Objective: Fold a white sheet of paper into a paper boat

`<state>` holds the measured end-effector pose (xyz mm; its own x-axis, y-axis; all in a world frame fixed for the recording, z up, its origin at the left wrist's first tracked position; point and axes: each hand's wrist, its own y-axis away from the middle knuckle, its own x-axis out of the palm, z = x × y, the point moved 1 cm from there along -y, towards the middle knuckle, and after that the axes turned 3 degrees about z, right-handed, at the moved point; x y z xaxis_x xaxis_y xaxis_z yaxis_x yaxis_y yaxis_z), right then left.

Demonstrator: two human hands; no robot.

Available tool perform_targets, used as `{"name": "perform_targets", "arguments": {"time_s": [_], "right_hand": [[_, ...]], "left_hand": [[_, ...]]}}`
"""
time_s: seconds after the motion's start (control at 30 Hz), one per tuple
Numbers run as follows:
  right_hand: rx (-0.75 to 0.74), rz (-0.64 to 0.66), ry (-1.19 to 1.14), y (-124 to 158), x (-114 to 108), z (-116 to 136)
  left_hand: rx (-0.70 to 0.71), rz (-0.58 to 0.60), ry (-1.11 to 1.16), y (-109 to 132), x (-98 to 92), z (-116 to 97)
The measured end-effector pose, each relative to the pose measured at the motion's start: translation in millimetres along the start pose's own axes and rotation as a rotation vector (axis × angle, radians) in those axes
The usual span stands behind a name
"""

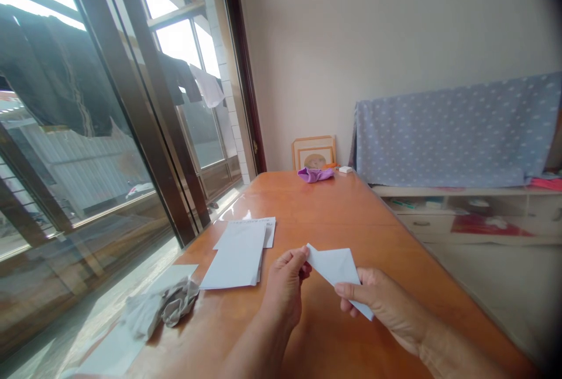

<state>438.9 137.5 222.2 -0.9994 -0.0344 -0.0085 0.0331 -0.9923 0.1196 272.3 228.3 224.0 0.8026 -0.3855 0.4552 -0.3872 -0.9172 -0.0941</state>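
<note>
Paper (336, 265) folded, left hand (288, 276) pinching corner, right hand (373, 292) clasping edge, sheets (235, 256) bearing unreadable print

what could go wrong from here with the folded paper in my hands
Your left hand pinches the folded white paper only at a pointed corner, so that tip might bend or slip free.

Your right hand has its thumb pressed on the paper's face, which might leave an unwanted crease.

The loose paper sheets lie unevenly stacked on the wooden table beside your left forearm; a sideways bump could scatter them.
</note>
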Motion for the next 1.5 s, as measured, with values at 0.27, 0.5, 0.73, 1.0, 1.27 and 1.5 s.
{"name": "perform_targets", "arguments": {"time_s": [0.27,0.5,0.73,1.0,1.27,1.5], "right_hand": [[-0.083,-0.021,-0.05,-1,2,7],[-0.02,-0.026,0.078,-2,0,2],[0.072,0.081,0.123,7,-13,8],[-0.114,-0.153,0.005,4,-22,14],[-0.127,-0.176,-0.145,-2,-18,2],[-0.073,-0.127,-0.409,-4,-14,-1]], "left_hand": [[-0.168,0.176,0.006,14,12.0,13],[-0.106,0.038,-0.078,6,4.5,14],[-0.076,-0.021,-0.079,-1,-10.9,5],[-0.125,0.144,-0.161,7,-2.7,1],[-0.141,0.278,-0.122,18,13.2,-2],[-0.101,0.31,-0.082,18,17.8,-6]]}}
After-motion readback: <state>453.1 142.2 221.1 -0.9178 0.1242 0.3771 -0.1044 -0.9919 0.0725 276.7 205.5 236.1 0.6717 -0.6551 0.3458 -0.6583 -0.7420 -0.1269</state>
